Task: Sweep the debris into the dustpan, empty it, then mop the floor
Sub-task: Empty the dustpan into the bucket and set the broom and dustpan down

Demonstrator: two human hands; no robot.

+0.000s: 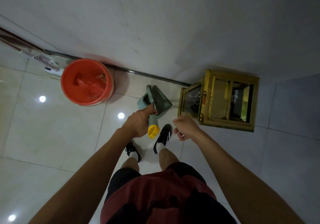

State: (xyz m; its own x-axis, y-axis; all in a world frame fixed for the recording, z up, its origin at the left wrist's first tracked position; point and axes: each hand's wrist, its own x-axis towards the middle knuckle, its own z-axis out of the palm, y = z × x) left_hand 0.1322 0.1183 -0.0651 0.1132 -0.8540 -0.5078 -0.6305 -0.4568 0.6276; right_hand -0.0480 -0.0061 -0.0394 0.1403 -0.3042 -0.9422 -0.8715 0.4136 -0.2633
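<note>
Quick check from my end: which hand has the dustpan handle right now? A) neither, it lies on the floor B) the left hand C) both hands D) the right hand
B: the left hand is wrapped round the dustpan handle just above its yellow end, while the right hand hangs beside it, fingers loosely curled, apart from the handle and near the gold-framed bin.

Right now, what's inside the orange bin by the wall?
The orange bin holds a crumpled red liner and a few pale scraps near its far right rim. Anything beneath the liner's folds is hidden.
</note>
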